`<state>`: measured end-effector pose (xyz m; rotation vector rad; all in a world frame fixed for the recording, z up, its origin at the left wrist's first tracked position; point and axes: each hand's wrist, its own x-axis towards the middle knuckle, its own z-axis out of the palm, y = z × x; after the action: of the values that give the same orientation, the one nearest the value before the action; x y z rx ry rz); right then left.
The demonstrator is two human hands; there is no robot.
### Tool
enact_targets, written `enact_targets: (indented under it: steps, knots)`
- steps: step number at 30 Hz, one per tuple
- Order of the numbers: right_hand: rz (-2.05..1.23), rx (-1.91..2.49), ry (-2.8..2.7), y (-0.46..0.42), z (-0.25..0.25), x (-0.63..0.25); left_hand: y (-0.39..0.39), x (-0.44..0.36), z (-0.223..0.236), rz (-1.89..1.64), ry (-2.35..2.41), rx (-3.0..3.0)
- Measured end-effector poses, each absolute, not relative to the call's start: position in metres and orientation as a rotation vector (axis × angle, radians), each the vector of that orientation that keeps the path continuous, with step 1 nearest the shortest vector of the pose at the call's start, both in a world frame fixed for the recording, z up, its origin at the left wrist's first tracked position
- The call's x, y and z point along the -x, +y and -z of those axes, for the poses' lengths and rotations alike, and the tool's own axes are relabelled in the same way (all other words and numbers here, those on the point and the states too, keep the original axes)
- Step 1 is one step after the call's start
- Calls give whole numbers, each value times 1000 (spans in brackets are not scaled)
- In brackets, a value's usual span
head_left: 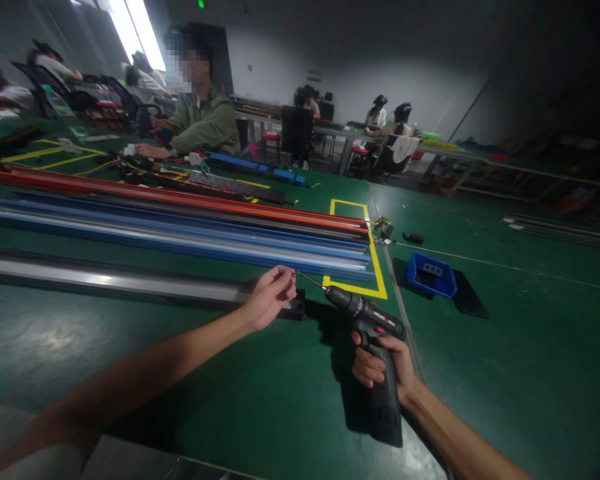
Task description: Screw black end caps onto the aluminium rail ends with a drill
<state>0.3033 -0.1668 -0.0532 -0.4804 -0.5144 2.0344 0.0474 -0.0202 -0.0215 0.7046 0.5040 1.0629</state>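
A cordless drill (367,312) in use above a green desk (505,373); the right hand (401,365) is wrapped around its handle, the index finger at the trigger; the slender bit (311,280) points away from the chuck toward the left hand (273,299), whose fingertips are pinched together at the bit's tip; any item between them is too small to tell; the two hands stand apart, the bit between them; beneath the left hand, the end of a black-and-silver profile (130,285); beyond it, blue profiles (230,248) and an orange profile (205,200), their ends within a yellow tape outline (379,270); at right, a blue tray (445,288) beside a black flat piece (471,295); across the desk, a seated co-worker (213,130) in a green sleeve
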Motion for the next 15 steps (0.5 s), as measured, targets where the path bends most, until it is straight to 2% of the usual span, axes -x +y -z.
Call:
enact_targets:
  steps: [15]
  knots:
    - [-2044, 517, -596, -169, 46, -298, -18, -44, 27, -1062, 488, -666]
